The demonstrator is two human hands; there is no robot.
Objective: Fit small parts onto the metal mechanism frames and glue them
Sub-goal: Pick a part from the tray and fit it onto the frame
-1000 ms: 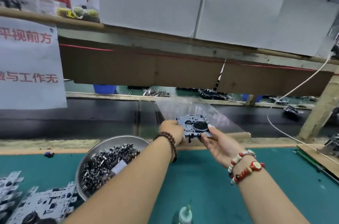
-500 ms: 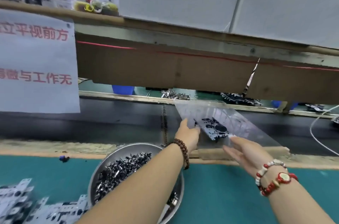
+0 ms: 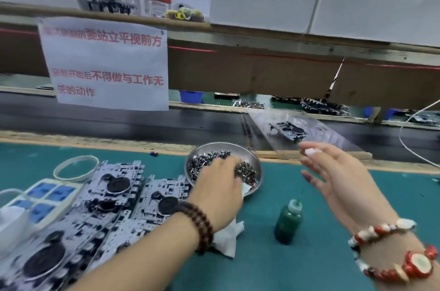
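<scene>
At center frame, the left hand (image 3: 220, 181) reaches into a steel bowl (image 3: 256, 159) of small parts (image 3: 245, 171), fingers buried, grip unclear. The right hand (image 3: 338, 178) hovers with fingers spread. Metal frames (image 3: 133, 197) lie lower left; one frame (image 3: 288, 132) rests on the clear sheet (image 3: 333, 133); a green glue bottle (image 3: 288, 221) stands on the table (image 3: 285, 267).

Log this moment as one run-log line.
left hand: reaching into bowl of small parts | right hand: open, empty, above mat | finished frame: on clear sheet | glue bottle: upright, untouched
</scene>
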